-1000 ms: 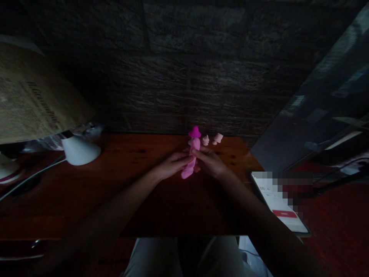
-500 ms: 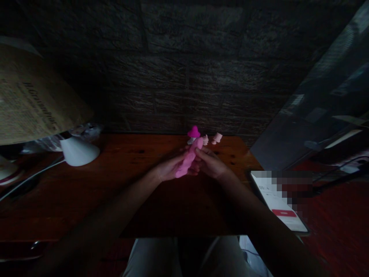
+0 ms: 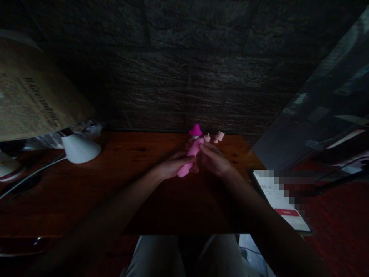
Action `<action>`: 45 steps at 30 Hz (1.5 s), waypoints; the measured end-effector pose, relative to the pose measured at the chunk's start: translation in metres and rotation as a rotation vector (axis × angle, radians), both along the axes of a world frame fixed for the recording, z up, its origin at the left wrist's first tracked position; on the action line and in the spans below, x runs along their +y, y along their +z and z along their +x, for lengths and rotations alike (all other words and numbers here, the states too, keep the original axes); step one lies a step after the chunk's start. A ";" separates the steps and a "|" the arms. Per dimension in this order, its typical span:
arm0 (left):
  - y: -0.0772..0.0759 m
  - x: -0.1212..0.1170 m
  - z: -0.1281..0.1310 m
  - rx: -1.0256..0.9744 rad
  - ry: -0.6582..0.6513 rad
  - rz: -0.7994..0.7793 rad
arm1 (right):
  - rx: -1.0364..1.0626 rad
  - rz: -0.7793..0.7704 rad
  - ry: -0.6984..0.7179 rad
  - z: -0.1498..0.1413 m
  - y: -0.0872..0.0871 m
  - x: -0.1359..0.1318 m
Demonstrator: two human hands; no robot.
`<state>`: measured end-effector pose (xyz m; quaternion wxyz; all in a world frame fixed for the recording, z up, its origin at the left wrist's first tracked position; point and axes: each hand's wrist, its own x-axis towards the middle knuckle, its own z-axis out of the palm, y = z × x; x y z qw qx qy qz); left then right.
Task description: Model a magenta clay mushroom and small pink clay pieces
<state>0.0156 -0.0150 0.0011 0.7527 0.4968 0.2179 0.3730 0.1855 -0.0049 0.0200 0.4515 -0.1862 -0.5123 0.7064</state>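
Both of my hands are closed on a long, soft-looking roll of pink modelling clay [image 3: 195, 149], held above the table and slanting up to the right. My left hand [image 3: 172, 165] grips its lower half, thumb on top. With thumb and fingers, my right hand [image 3: 215, 159] pinches the upper end. Just beyond the roll stands a magenta hat-shaped piece [image 3: 195, 130] on a pale base, partly covered by the clay. To its right are a small pale pink shaped piece [image 3: 206, 137] and a pale pink block-topped piece [image 3: 220, 136].
The wooden table [image 3: 138, 154] ends at a dark brick wall [image 3: 173, 73]. At left stand a white lamp-like cone [image 3: 82, 149] with a cable and a printed brown paper bag [image 3: 34, 92]. A lit tablet-like screen [image 3: 279, 200] lies at the right edge.
The clay roll first tilted further to the right, then its lower end turned back a little. My right fingers have shifted up to its upper end. Both hands stay on it.
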 end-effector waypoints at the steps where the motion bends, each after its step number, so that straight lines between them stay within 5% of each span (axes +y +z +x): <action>1: 0.000 0.000 -0.001 -0.020 -0.021 -0.018 | 0.001 -0.009 -0.015 0.000 0.001 -0.001; 7: 0.002 0.000 -0.005 -0.066 -0.172 -0.117 | 0.035 -0.043 -0.004 0.000 0.007 -0.004; 13: -0.001 -0.002 -0.003 -0.082 -0.047 -0.058 | 0.025 0.003 -0.003 -0.001 0.005 -0.002; 18: 0.002 -0.005 0.002 0.048 -0.068 0.038 | 0.001 -0.033 0.035 0.000 0.003 -0.003; 33: -0.001 0.000 0.006 0.030 0.065 0.025 | -0.020 -0.041 -0.024 0.000 0.000 0.001; 45: -0.002 0.003 0.002 0.257 0.202 0.246 | -0.065 -0.023 -0.180 -0.008 -0.004 0.006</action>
